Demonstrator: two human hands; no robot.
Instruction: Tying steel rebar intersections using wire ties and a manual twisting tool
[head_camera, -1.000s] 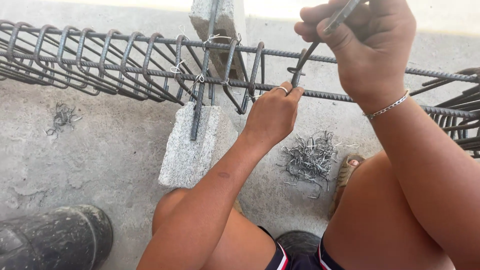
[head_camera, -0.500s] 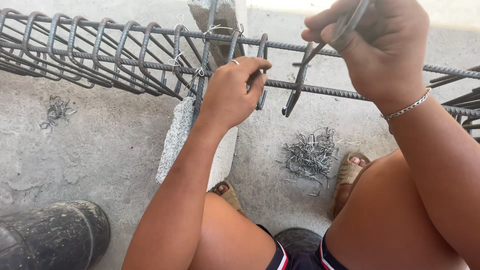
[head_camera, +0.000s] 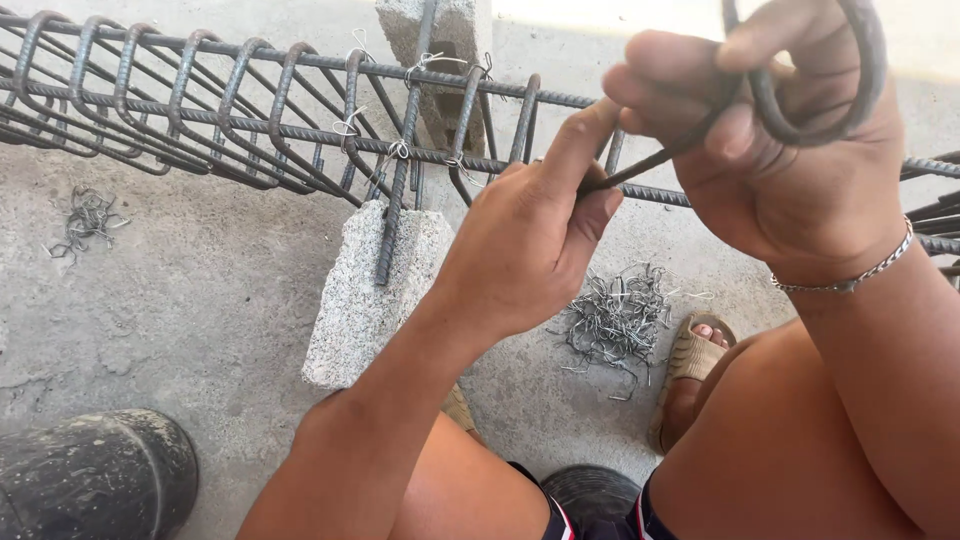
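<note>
A dark, ribbed steel stirrup rod with a curled hook end (head_camera: 800, 110) sits at two o'clock, gripped in the right hand (head_camera: 790, 150). The left hand (head_camera: 530, 240), at its seven o'clock, pinches its lower shaft against the rusty rebar cage (head_camera: 250, 110).

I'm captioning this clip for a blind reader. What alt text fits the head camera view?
Two bare hands work at a rebar cage laid across concrete blocks: the right hand holds a bent steel rod, and the left hand pinches where that rod meets a long bar. A heap of wire ties lies on the concrete floor below.
</note>
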